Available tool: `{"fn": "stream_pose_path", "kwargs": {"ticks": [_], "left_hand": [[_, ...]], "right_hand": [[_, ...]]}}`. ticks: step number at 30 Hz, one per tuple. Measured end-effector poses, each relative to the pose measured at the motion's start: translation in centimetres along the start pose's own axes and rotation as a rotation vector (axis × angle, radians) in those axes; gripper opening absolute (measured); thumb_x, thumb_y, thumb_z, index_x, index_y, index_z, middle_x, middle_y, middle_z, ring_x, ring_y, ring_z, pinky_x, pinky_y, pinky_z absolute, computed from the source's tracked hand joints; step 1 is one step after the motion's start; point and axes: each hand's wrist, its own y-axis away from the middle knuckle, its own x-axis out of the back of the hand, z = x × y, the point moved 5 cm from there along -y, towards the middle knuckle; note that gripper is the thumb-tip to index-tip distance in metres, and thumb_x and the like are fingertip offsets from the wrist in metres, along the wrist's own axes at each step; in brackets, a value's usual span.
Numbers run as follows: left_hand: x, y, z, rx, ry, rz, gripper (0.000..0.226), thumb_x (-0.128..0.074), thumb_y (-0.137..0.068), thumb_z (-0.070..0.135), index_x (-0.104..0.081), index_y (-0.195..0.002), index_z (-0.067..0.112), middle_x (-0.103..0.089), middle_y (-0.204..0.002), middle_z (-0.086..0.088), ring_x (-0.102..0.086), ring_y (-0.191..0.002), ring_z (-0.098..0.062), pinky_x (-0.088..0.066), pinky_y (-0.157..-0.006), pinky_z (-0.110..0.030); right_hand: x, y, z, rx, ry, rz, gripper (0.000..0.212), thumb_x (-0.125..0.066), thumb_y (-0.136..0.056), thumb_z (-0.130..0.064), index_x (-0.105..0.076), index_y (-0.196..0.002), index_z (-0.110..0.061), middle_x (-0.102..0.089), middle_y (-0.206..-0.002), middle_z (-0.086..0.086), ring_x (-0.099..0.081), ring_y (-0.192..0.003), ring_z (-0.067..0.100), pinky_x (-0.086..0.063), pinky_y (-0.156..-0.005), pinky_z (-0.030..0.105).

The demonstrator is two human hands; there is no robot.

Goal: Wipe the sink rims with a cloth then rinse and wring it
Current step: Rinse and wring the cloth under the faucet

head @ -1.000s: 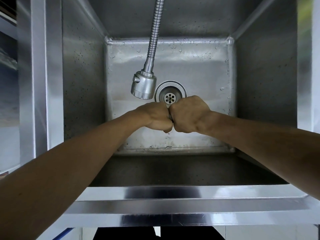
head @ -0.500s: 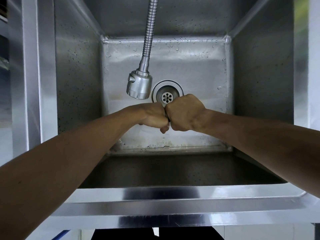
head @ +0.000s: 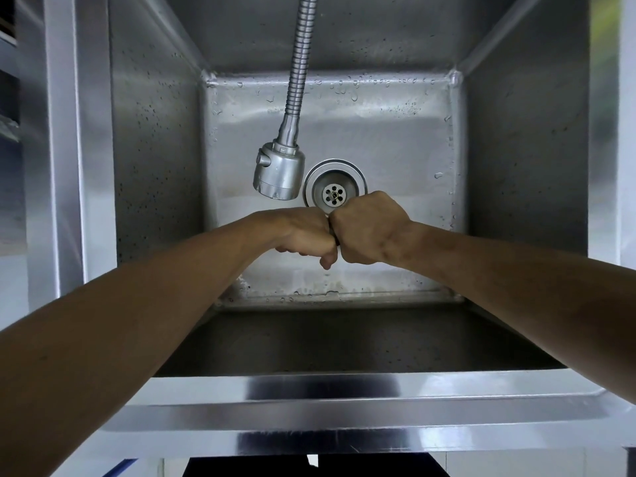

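Over the middle of the deep steel sink (head: 327,397), my left hand (head: 303,235) and my right hand (head: 368,228) are clenched into fists pressed side by side. Between them only a thin dark sliver of the cloth (head: 333,235) shows; the rest is hidden inside the fists. The fists hang just below the round drain (head: 334,187) in the wet basin floor. No water runs from the spray head (head: 279,175).
A flexible metal faucet hose (head: 301,53) drops from the top into the basin and ends in the spray head, left of the drain. Water drops cover the basin walls. The front rim runs below my arms, the left rim (head: 63,149) stands at the left.
Both fists stay pressed together; the left thumb now points down below the fist. The view has shifted a little, otherwise nothing differs.
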Motion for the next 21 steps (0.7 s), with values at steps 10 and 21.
{"fn": "stream_pose_path", "kwargs": {"ticks": [10, 21], "left_hand": [[0.2, 0.3, -0.2, -0.026, 0.038, -0.008, 0.039, -0.076, -0.077, 0.022, -0.042, -0.059, 0.017, -0.036, -0.058, 0.000, -0.028, -0.054, -0.021, -0.025, -0.048, -0.028], [-0.5, 0.6, 0.7, -0.161, -0.161, 0.128, 0.020, -0.068, -0.082, 0.028, -0.058, -0.067, 0.019, -0.058, -0.073, -0.001, -0.054, -0.069, -0.020, -0.039, -0.059, -0.028]], "right_hand": [[0.1, 0.0, -0.1, 0.025, 0.002, 0.008, 0.008, -0.057, -0.086, -0.019, -0.058, -0.082, -0.025, -0.039, -0.062, -0.008, -0.052, -0.070, 0.024, -0.042, -0.065, 0.032], [-0.4, 0.7, 0.5, -0.094, -0.063, -0.037, 0.009, -0.057, -0.086, -0.019, -0.065, -0.089, -0.022, -0.059, -0.076, -0.004, -0.060, -0.073, 0.023, -0.045, -0.067, 0.031]]}}
